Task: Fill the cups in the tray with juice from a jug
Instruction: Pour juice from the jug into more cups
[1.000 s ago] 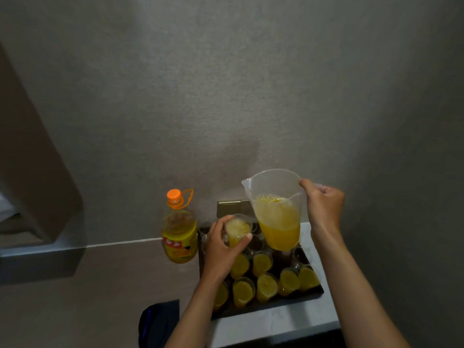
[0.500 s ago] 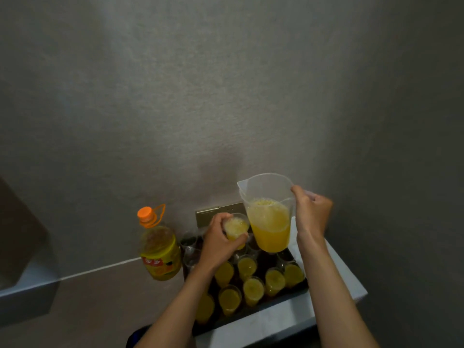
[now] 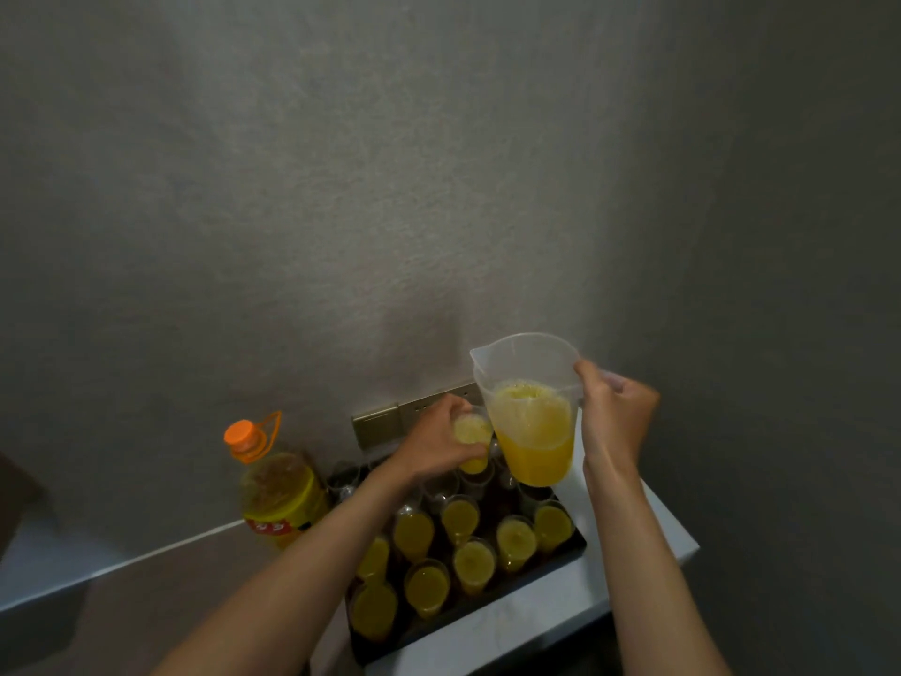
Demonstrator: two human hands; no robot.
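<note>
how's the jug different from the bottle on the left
The jug is clear, open-topped with a spout, and held up in the right hand; the bottle is yellow-tinted, closed by an orange cap, and stands untouched beside the tray. Both hold yellow-orange liquid.

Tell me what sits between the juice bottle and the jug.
In the head view, the left hand gripping a filled cup sits between the juice bottle and the jug.

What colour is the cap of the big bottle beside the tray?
Orange; the cap shows clearly in the head view, on the bottle.
</note>
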